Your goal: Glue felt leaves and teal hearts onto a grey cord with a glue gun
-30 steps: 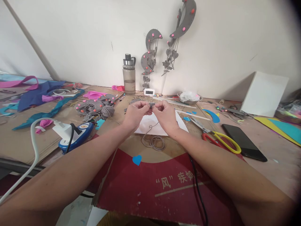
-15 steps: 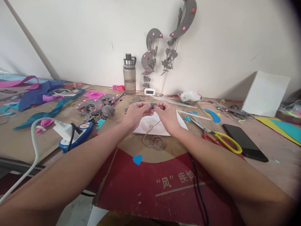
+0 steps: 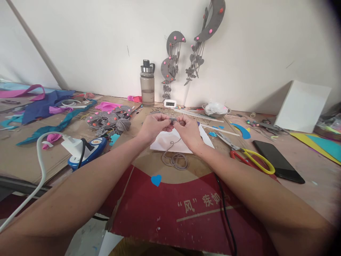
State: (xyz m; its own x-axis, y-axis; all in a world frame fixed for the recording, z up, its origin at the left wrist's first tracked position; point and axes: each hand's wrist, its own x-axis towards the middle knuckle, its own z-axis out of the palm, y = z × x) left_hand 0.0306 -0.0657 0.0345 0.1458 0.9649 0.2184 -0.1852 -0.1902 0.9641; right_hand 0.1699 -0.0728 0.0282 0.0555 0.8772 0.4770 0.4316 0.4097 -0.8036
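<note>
Above a white sheet of paper (image 3: 160, 143), both of my hands meet at a small grey felt piece (image 3: 173, 120). My left hand (image 3: 153, 128) pinches its left side between thumb and fingers. On the other side, my right hand (image 3: 188, 131) is closed on it with thumb and fingertips. The fingers cover most of the piece, so its shape is hard to make out. A thin grey cord (image 3: 179, 161) trails below the hands and lies in loose loops on the cardboard. Closer to me rests a blue heart cutout (image 3: 156, 180).
Scissors (image 3: 246, 153) and a black phone (image 3: 278, 161) lie at right. A water bottle (image 3: 147, 85) and small clock (image 3: 169, 103) stand at the wall under grey moon hangings (image 3: 176, 37). Grey felt pieces with a yarn ball (image 3: 123, 124) and a power strip (image 3: 89, 153) are left.
My hands stay together on the grey felt piece, with small finger movements, and less of it shows between the fingertips. The whole view has shifted slightly.
</note>
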